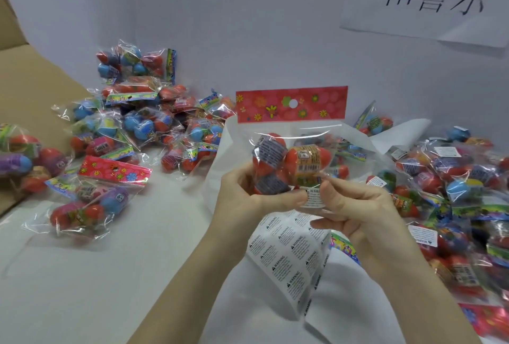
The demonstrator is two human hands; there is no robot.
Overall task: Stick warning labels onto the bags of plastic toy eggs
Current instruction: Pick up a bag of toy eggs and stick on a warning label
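On a white table, the left hand grips a light, crinkly, slippery bag around its eggs; right hand pinches the warning label on just beside it.

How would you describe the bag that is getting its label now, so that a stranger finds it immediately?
Look at the centre of the white table, where the two hands meet. The bag stands upright between them, its red flowered header on top. Unlike the bags lying in heaps on both sides, it is held off the table.
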